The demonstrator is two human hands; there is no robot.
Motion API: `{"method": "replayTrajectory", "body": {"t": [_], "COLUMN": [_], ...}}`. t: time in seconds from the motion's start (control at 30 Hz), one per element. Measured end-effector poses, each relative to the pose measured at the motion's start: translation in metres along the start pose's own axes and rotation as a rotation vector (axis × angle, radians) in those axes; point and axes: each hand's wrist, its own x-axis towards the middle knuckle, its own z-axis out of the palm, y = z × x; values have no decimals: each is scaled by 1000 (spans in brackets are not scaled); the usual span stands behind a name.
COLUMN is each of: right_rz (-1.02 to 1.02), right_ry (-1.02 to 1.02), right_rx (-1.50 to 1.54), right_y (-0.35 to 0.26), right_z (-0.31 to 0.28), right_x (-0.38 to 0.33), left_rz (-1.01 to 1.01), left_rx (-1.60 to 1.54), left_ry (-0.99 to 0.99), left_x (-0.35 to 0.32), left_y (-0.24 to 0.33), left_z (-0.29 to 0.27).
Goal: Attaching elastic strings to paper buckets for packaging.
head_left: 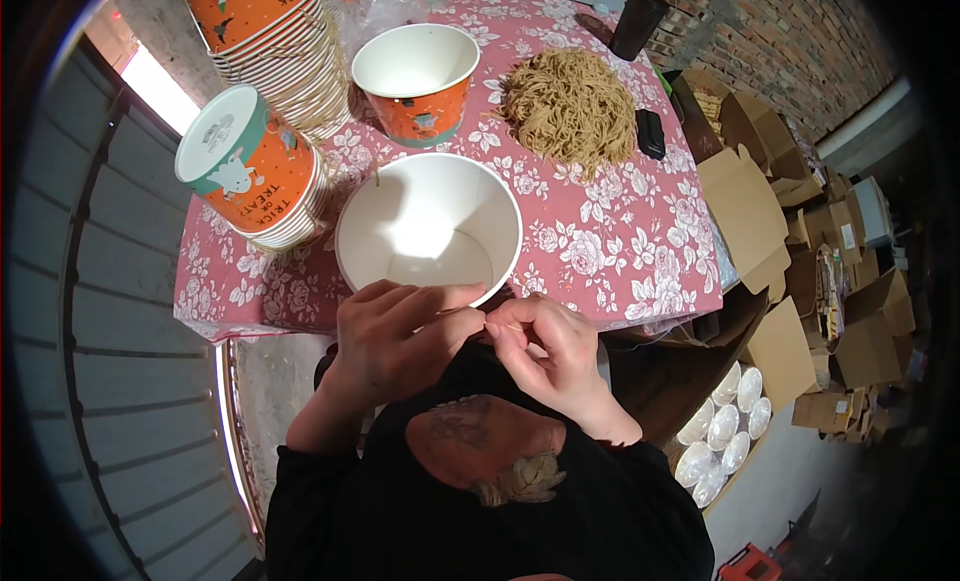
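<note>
A white-lined paper bucket [362,236] rests at the table's near edge, its wide mouth facing me. At its near rim my left hand [400,331] is closed, fingers bent over the rim and tips pinched. My right hand [552,349] meets it there, thumb and forefinger pinching a thin tan cord [515,328]. Both hands' fingertips come together at this cord; its course behind the rim is hidden. Beyond, to the right, lies a loose heap of tan cords [570,109].
An orange printed bucket [420,111] stands behind. Nested bucket stacks [265,176] with tan cords lean at left. A black object [651,134] and a dark cup [638,23] sit at right on the floral tablecloth [590,251]. Open cardboard boxes [740,211] crowd the right side.
</note>
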Motion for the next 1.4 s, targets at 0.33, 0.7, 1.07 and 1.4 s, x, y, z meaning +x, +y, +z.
{"method": "replayTrajectory", "body": {"t": [0.33,0.7,1.07,1.4], "right_rz": [-156,-220,-184,-241], "right_ry": [-39,13,198,225], "right_rx": [-119,-139,-86,-81], "right_y": [4,2,9,17], "right_z": [0,0,-11,9], "right_x": [5,4,-9,4], "left_rz": [8,28,-177,-579], "left_rx": [-11,-38,20,-369], "left_ry": [0,-1,-233,-169], "left_x": [-4,-4,-4,7], "left_y": [0,1,19,26], "left_z": [-4,-6,-7,-14]}}
